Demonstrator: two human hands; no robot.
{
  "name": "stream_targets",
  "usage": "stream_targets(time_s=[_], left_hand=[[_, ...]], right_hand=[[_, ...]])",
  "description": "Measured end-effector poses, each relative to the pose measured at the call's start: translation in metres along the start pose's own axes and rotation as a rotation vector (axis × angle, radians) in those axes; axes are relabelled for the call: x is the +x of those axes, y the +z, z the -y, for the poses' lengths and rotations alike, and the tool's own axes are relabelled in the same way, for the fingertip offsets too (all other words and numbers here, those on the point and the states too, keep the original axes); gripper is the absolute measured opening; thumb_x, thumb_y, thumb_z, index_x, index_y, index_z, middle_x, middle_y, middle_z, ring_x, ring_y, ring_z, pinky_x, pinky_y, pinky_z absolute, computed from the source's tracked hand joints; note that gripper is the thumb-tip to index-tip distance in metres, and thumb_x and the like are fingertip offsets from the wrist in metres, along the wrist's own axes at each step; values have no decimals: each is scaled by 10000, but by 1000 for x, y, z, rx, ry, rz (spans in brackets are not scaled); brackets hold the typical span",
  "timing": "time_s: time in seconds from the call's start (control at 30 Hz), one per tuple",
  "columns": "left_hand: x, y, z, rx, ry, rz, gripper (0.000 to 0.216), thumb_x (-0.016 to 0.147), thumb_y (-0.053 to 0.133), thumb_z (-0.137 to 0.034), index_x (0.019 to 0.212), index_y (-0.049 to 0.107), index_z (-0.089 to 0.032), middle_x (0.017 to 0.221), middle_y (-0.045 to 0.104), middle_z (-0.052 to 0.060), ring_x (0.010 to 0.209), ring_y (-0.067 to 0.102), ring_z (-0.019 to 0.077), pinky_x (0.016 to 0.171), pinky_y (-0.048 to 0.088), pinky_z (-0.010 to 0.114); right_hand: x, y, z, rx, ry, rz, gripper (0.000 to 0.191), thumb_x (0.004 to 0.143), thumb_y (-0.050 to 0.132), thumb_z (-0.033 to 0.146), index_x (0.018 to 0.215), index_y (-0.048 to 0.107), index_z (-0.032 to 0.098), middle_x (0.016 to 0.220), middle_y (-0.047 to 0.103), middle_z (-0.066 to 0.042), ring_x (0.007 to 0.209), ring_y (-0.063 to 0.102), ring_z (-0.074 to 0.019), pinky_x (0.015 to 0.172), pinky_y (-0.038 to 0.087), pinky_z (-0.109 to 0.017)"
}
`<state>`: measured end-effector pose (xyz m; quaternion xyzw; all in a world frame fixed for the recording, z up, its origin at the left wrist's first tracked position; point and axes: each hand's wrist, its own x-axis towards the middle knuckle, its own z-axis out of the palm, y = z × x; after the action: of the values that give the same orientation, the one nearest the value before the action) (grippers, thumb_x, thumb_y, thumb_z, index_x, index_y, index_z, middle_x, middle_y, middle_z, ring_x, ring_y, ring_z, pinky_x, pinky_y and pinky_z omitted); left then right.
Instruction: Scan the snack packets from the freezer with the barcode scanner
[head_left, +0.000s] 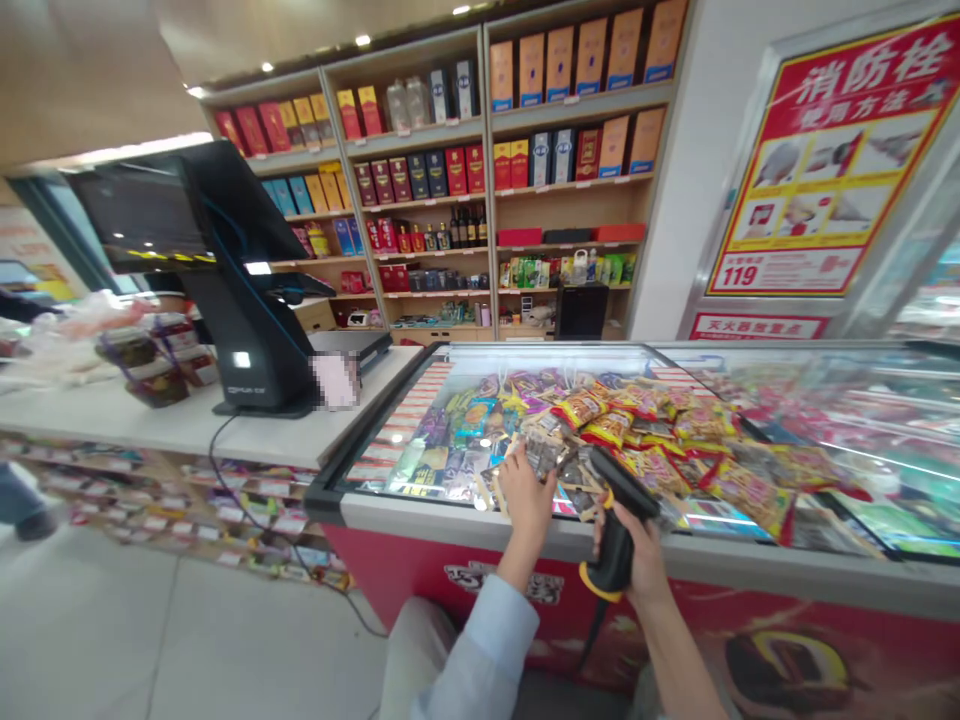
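My right grip (645,555) wrapped around a black-and-yellow handheld scanner (628,485), my left grip (528,492) against dark snack packets (574,472), whether pinching one I cannot tell, red-and-yellow bags (701,425) heaped beyond my right grip, red freezer chest (405,560) below both.

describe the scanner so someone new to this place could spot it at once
Find the red-fronted, glass-topped chest. At its near edge, the person's right hand grips the scanner. It is black, pistol-shaped and trimmed in yellow, unlike the red-and-yellow packets just beyond it.
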<state>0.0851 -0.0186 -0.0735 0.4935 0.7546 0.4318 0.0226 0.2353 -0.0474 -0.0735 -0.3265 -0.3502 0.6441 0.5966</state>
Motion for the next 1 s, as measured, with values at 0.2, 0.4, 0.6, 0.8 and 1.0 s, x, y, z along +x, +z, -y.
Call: stream_targets(time_s=[0.2,0.4,0.6,0.8,1.0], left_hand=[[4,-3,10,-313,-30,-47,606,884,582,-244,1457,395,-177,1322,527,161,1156,599,239,1002,463,360],[9,-5,17,-448,-66,-176,516,838,668,-239,1330,521,-191,1264,604,127,1210,586,243,1047,446,378],[31,-13,19,-514,-167,-134,419,793,717,-242,1188,588,-189,1052,735,67,969,696,213,890,519,329],[35,-9,26,-505,-169,-129,470,876,609,-260,1337,552,-192,931,767,52,844,727,206,786,541,308],[33,-6,27,-529,-116,-87,492,894,563,-236,1383,536,-188,853,767,36,772,727,186,757,546,295]], right_hand=[[2,-12,0,10,13,44,325,706,804,469,875,691,217,623,587,21,451,534,-126,344,464,-218],[22,8,2,-96,21,191,370,687,812,499,871,686,203,590,602,0,427,532,-143,356,452,-253],[50,28,1,-62,16,243,363,647,811,496,808,672,202,590,597,6,433,531,-135,358,439,-246],[48,23,-2,-40,14,255,360,656,801,504,798,666,201,590,588,16,423,516,-117,363,444,-238],[48,19,-7,-129,87,207,419,613,823,530,779,612,207,546,613,19,398,537,-127,348,450,-235]])
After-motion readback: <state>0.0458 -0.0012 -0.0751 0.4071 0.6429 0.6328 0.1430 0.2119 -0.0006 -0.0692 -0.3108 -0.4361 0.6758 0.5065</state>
